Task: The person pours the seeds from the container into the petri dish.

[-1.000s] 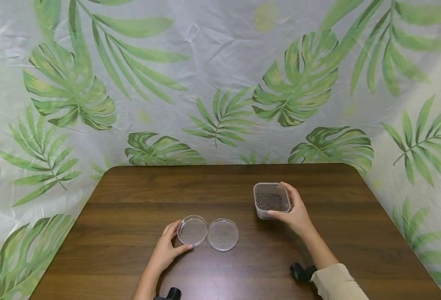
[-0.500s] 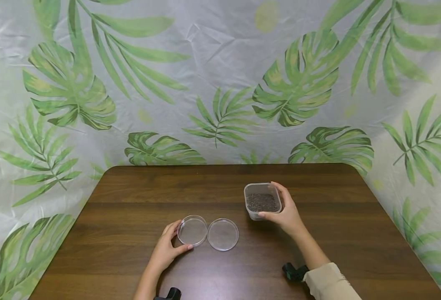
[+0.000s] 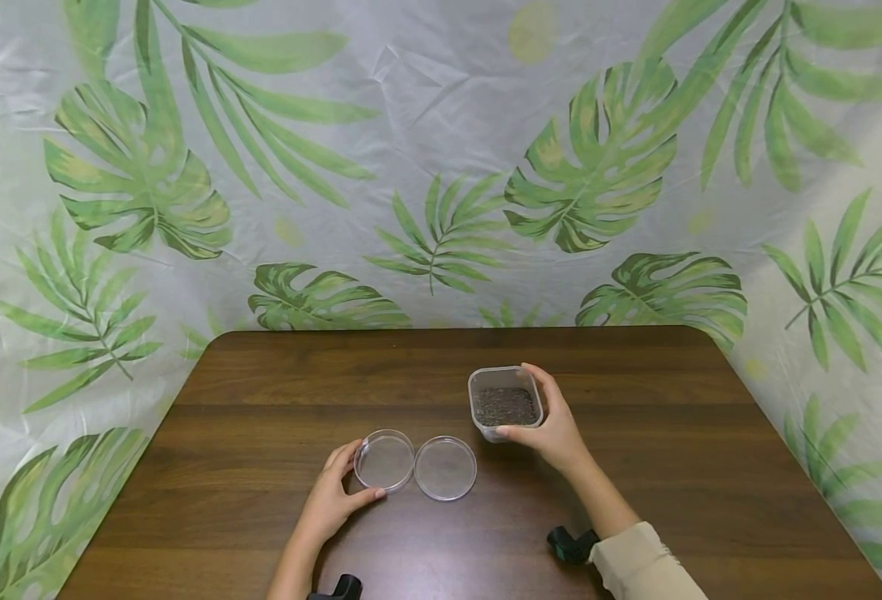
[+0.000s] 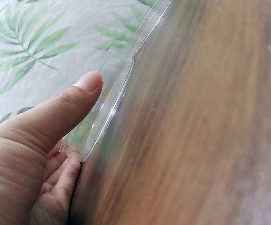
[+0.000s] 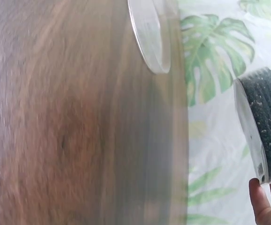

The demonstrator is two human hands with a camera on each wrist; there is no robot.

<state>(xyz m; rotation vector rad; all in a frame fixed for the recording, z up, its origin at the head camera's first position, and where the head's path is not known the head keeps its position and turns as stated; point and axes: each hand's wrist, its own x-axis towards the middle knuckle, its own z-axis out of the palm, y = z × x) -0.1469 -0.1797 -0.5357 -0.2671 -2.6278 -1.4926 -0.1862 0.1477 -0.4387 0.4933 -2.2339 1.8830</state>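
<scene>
Near the middle of the table in the head view, my left hand holds a clear petri dish by its side, thumb in front and fingers behind. Its thumb and curled fingers also show at the dish's rim in the left wrist view. A second round clear dish lies against it on the right. My right hand grips a square clear plastic tub holding dark granular stuff, perhaps soil. In the right wrist view that tub is off the table, fingertips at its lower end.
A brown wood-grain table spans the lower head view, with rounded far corners. Behind it hangs a pale cloth printed with green leaves. Black wrist mounts sit on both forearms.
My right hand has carried the tub steadily leftward, to just behind and right of the second dish. The left hand and both dishes have stayed put.
</scene>
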